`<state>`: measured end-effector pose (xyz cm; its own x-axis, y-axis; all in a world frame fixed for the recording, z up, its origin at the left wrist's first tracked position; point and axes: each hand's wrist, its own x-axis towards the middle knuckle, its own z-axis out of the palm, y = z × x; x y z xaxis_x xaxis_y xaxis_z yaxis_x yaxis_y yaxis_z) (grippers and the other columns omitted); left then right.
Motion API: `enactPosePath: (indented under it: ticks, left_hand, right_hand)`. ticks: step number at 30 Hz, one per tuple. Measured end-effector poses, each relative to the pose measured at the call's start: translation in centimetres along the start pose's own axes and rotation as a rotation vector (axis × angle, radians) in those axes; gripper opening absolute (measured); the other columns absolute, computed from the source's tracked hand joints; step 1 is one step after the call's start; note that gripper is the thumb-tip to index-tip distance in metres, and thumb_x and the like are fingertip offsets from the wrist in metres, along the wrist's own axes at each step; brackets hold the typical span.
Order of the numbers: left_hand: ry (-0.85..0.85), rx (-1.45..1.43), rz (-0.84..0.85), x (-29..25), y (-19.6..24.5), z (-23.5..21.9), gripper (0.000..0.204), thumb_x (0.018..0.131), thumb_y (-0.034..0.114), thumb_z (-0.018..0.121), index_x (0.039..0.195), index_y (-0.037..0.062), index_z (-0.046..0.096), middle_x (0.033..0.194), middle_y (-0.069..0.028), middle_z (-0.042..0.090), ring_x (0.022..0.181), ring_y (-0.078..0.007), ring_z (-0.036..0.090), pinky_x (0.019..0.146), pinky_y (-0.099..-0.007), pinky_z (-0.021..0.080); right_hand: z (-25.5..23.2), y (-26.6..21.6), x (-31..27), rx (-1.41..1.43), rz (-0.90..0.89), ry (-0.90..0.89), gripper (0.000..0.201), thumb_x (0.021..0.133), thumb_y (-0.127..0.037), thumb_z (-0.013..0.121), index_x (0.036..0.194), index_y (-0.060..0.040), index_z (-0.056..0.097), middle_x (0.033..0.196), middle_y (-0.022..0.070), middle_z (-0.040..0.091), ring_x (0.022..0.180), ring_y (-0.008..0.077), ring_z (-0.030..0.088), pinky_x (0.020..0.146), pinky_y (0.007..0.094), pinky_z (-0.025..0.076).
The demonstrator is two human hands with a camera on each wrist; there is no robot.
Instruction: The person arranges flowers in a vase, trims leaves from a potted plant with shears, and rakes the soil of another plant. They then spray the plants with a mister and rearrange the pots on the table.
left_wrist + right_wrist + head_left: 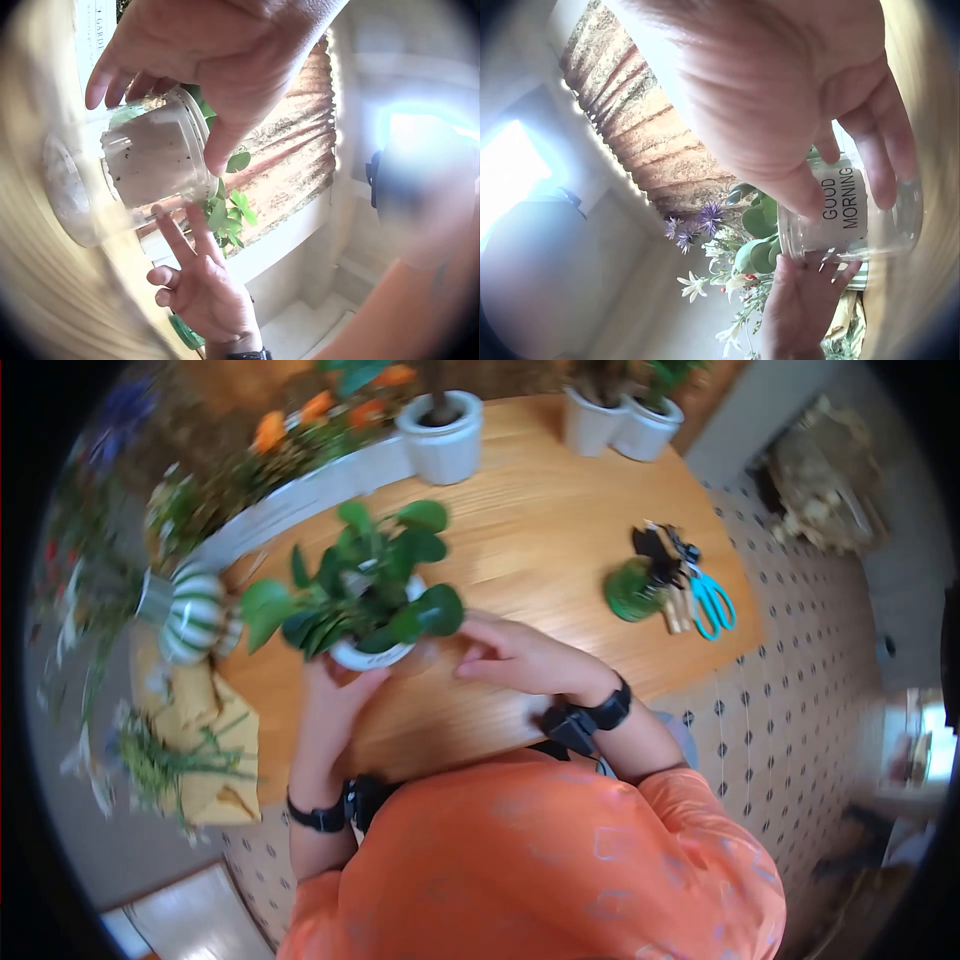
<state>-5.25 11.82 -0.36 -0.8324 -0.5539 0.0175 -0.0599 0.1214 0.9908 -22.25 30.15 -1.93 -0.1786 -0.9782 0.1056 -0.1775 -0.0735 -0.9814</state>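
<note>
A round-leaved green potted plant [360,575] is in front of me at the left of the table. Its clear plastic pot [154,161] has a white inner part, printed GOOD MORNING [845,199]. My left hand [335,700] holds the pot on its near left side, thumb along the rim and fingers round the wall. On the other side is my right hand [535,658], its fingers spread and loosely bent. Those fingertips are right at the pot wall in the left wrist view, and the thumb stands apart from the rim in the head view.
At the right lie teal-handled scissors [712,605] beside a green glass jar [633,590]. White pots [440,445] and a long white planter [310,490] line the back. A green-striped vase [195,610] stands left, above cut flowers on yellow paper [225,760].
</note>
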Motion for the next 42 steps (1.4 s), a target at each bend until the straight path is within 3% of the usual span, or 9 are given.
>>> enactPosePath:
  ticks: [3,6,9,13,19,26,30,34,42]
  left_hand:
    - [-0.052,-0.03,0.004,0.0,0.1,0.2,0.06,0.069,0.012,0.077,0.118,-0.0011,0.046,0.114,-0.0101,0.054,0.106,-0.0203,0.053,0.094,-0.0333,0.041]
    - [-0.059,0.087,0.013,0.4,-0.8,-1.1,0.062,0.067,0.015,0.078,0.118,-0.0015,0.047,0.114,-0.0104,0.053,0.107,-0.0205,0.052,0.093,-0.0326,0.04]
    - [-0.042,0.213,0.022,0.2,-1.2,-1.6,0.064,0.066,0.017,0.079,0.118,-0.002,0.048,0.113,-0.0103,0.054,0.105,-0.0208,0.052,0.092,-0.0322,0.04]
    - [-0.051,0.121,-0.04,0.4,-1.1,-0.9,0.056,0.065,0.016,0.079,0.111,-0.0024,0.054,0.105,-0.0087,0.059,0.097,-0.0195,0.056,0.088,-0.0316,0.043]
    - [0.012,0.189,0.007,1.2,-1.0,-0.5,0.046,0.064,0.012,0.078,0.103,-0.0023,0.058,0.097,-0.0073,0.063,0.088,-0.0172,0.06,0.081,-0.0302,0.046]
    - [0.088,0.5,0.091,1.4,-1.6,-0.1,0.051,0.067,0.02,0.078,0.109,-0.0007,0.056,0.103,-0.0165,0.063,0.097,-0.0314,0.06,0.083,-0.0373,0.047]
    - [0.113,0.559,0.06,0.6,-0.8,-0.6,0.064,0.067,0.021,0.079,0.118,-0.0023,0.049,0.114,-0.0137,0.057,0.104,-0.0246,0.055,0.092,-0.0349,0.041]
    - [0.099,0.471,0.154,0.3,-1.3,-0.9,0.061,0.068,0.021,0.078,0.118,-0.0004,0.05,0.112,-0.0167,0.059,0.104,-0.0297,0.056,0.089,-0.0371,0.043]
    - [0.083,0.087,-0.108,0.1,-1.8,-0.6,0.05,0.075,0.017,0.072,0.116,-0.0014,0.05,0.111,-0.0117,0.057,0.102,-0.0219,0.053,0.091,-0.034,0.04]
  right_hand:
    - [-0.3,2.0,-0.5,-0.137,-0.267,0.06,0.032,0.086,-0.013,0.058,0.118,-0.0062,0.057,0.102,0.0103,0.059,0.083,0.0133,0.059,0.073,0.0255,0.047]
    - [-1.1,0.7,-2.7,-0.028,0.066,0.093,0.016,0.087,-0.017,0.059,0.091,-0.0032,0.067,0.08,0.0091,0.064,0.074,0.0133,0.061,0.066,0.0244,0.047]
    - [-2.3,0.5,-5.5,-0.146,0.037,0.23,0.022,0.088,-0.018,0.059,0.075,-0.0012,0.065,0.063,0.0044,0.061,0.06,0.0116,0.059,0.057,0.024,0.046]
    - [-3.9,0.0,-10.3,0.077,0.193,0.825,0.029,0.089,-0.017,0.058,0.065,-0.0016,0.062,0.061,0.0024,0.06,0.054,0.0073,0.053,0.05,0.0228,0.042]
    - [-9.4,0.4,-15.9,-0.375,0.179,1.495,0.024,0.093,-0.019,0.053,0.083,-0.0003,0.064,0.069,0.0026,0.062,0.061,0.0091,0.056,0.058,0.0233,0.044]
    - [-11.4,1.7,-17.8,-0.797,0.36,1.482,0.024,0.09,-0.017,0.055,0.106,0.0007,0.059,0.095,0.0105,0.064,0.086,0.0159,0.061,0.079,0.0286,0.048]
    - [-13.4,3.5,-19.5,-1.026,0.566,1.342,0.031,0.087,-0.016,0.058,0.113,0.0018,0.057,0.108,0.0138,0.062,0.102,0.0221,0.058,0.088,0.0329,0.044]
    - [-13.2,3.7,-18.8,-0.718,0.422,1.191,0.044,0.085,-0.01,0.054,0.127,0.0011,0.046,0.124,0.0166,0.053,0.114,0.025,0.052,0.096,0.0343,0.04]
    - [-12.7,2.1,-17.7,-1.078,0.521,1.242,0.036,0.08,-0.01,0.056,0.115,0.0001,0.054,0.109,0.0207,0.058,0.102,0.0331,0.057,0.087,0.0373,0.045]
